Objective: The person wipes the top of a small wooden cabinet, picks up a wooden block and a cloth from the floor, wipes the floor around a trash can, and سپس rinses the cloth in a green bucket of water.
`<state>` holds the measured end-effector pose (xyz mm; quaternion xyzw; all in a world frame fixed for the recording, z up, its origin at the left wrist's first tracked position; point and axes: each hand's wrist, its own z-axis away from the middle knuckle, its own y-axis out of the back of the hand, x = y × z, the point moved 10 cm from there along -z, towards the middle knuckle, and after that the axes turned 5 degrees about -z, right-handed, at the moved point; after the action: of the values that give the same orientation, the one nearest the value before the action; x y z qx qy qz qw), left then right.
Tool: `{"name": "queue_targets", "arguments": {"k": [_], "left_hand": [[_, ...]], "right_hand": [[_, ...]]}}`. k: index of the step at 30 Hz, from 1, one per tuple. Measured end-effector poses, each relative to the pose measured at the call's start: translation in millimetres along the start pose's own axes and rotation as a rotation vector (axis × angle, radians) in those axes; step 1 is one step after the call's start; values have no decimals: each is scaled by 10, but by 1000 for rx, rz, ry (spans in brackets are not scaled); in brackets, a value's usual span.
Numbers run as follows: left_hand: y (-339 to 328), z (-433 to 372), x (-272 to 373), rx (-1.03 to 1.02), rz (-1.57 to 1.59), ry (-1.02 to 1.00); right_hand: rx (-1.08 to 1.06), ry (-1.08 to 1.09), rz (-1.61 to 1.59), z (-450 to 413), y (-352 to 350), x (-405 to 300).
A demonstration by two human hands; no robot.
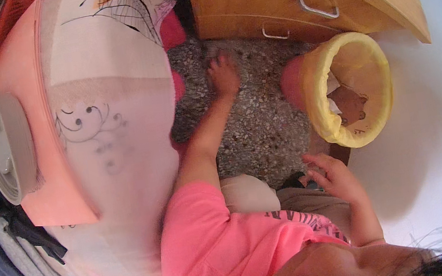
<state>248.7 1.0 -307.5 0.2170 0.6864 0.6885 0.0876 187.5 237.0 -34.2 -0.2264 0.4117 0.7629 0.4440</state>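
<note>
Slightly blurred, my left hand (225,73) is stretched out above the speckled floor (258,98), its fingers apart and nothing in it. It is between the cloth-covered bed or table at left and the wooden drawer unit. My right hand (332,177) hangs lower right, over the edge of my clothes, with its fingers spread and a little bent; I see nothing held in it. Above this hand stands a pink waste bin (293,84) with a yellow bag liner (333,132) folded over its rim. Inside lie a brown printed piece (349,104) and white scraps.
A wooden drawer unit (243,1) with metal handles stands at the top. At left, a patterned cloth (120,153) covers a surface bearing a salmon-coloured flat sheet or folder (62,191) and a round, pale container (25,146). Clothes (18,241) are heaped beyond. A white wall is at right.
</note>
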Motion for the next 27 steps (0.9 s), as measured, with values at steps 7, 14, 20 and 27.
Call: {"name": "queue_targets", "arguments": {"k": [7, 14, 20, 27], "left_hand": [[355, 390, 436, -72, 283, -254], [-364, -392, 760, -226, -150, -207], [-391, -67, 1266, -162, 469, -227], [305, -107, 873, -125, 399, -437]], "right_hand": [[-38, -9, -149, -170, 52, -65], [45, -143, -135, -95, 117, 117], [15, -167, -131, -63, 88, 190], [56, -176, -284, 43, 164, 248]]}}
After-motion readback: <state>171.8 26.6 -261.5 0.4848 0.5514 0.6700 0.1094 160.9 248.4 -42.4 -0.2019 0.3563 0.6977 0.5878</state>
